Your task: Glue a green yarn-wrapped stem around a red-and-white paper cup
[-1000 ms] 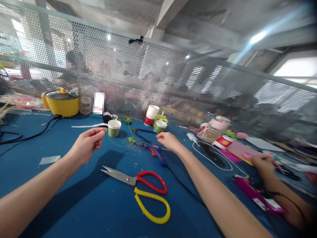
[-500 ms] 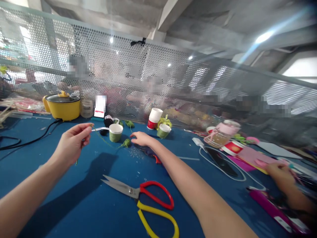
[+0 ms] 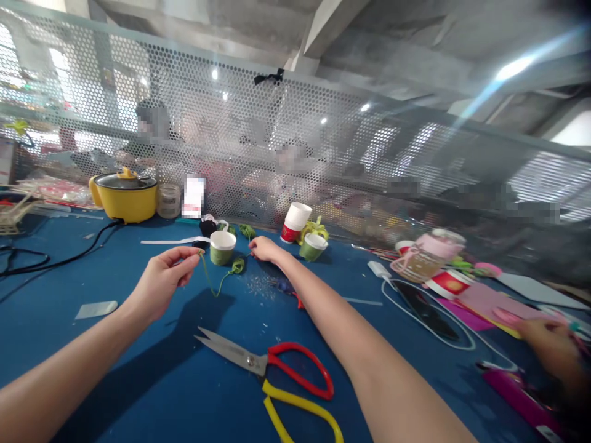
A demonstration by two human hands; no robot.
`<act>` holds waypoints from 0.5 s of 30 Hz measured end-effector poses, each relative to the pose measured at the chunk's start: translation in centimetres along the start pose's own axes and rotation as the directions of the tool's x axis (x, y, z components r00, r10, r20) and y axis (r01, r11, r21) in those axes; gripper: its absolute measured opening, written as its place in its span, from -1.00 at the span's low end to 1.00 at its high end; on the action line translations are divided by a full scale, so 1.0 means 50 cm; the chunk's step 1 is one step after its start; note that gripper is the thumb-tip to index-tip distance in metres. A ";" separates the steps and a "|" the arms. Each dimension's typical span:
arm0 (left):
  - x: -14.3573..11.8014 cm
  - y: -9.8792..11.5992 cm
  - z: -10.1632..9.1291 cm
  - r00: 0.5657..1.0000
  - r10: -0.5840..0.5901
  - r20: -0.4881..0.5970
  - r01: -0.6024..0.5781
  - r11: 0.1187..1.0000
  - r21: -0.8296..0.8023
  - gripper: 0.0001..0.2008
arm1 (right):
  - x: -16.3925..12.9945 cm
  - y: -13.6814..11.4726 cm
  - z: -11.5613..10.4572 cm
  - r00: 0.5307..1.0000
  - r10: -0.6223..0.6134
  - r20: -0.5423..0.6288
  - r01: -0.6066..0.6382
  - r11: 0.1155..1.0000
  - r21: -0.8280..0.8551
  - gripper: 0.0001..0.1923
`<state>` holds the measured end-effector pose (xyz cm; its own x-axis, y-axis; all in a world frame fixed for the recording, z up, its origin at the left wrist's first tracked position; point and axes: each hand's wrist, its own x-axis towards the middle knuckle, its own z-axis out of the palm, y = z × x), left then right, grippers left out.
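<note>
My left hand [image 3: 162,278] pinches the end of a thin green string [image 3: 211,283], held just above the blue table [image 3: 138,381]. The string sags and runs right to a small green bundle [image 3: 237,266] lying beside a green paper cup [image 3: 222,247]. My right hand [image 3: 265,249] reaches far forward with its fingertips at the string right of that bundle. Scissors [image 3: 272,372] with one red and one yellow handle lie shut on the table between my forearms.
A yellow electric pot [image 3: 125,195] with a black cord stands at the back left by a perforated metal screen [image 3: 323,154]. More paper cups [image 3: 295,223], a phone with a white cable [image 3: 418,304] and pink craft items lie right. Another person's hand [image 3: 551,347] works at the far right.
My right hand moved left from the blue tool to the green bundle and slightly farther forward. My left hand stayed pinched on the string, which now hangs in a loop.
</note>
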<state>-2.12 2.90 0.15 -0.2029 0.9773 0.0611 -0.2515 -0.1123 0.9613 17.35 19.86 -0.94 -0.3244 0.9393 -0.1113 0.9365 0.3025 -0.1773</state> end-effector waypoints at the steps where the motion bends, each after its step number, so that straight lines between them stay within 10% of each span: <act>1: 0.000 -0.001 0.000 1.000 0.001 0.004 -0.001 1.000 0.005 -0.72 | 0.004 -0.006 0.001 1.000 -0.018 -0.019 0.018 1.000 0.003 -0.71; 15: 0.000 -0.004 0.001 1.000 -0.026 0.016 0.026 0.999 0.037 -0.69 | -0.024 0.052 -0.024 0.952 0.254 0.173 -0.190 0.929 -0.318 -0.69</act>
<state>-2.00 2.95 -0.04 -0.1815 0.9826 0.0398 -0.2215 -0.0803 0.9719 20.36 19.73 -0.07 -0.0942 0.9427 -0.3201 0.9737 0.1543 0.1677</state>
